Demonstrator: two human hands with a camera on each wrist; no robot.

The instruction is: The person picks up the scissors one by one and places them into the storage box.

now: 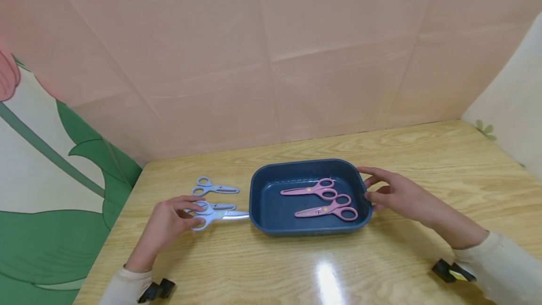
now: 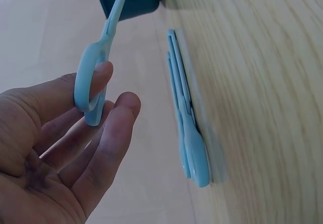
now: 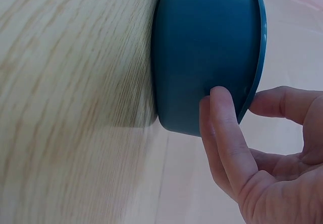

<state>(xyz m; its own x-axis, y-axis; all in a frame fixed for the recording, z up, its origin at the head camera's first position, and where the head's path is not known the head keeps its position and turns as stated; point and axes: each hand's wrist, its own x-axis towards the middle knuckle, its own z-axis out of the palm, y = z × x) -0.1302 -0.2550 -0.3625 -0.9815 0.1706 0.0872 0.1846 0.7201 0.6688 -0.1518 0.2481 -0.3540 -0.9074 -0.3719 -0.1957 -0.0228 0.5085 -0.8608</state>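
In the head view, my left hand [image 1: 169,220] holds a pair of light blue scissors [image 1: 230,215] by the handles, lifted off the table. Their blades point right, and the tip meets the left side of the dark blue tray [image 1: 305,231] in this view. A second pair of blue scissors [image 2: 185,118] lies flat on the table beneath the held one. Another blue pair [image 1: 226,189] lies just behind. Inside the tray rest two pairs of pink scissors [image 1: 315,212]. My right hand [image 1: 400,196] grips the tray's right end, thumb at the rim and fingers against the outer wall [image 3: 197,47].
The wooden table [image 1: 254,267] carries the tray near its middle. Behind it rises a pink covered wall [image 1: 262,84]. A green leaf-patterned panel [image 1: 51,234] borders the left side, and a white wall [image 1: 508,102] the right.
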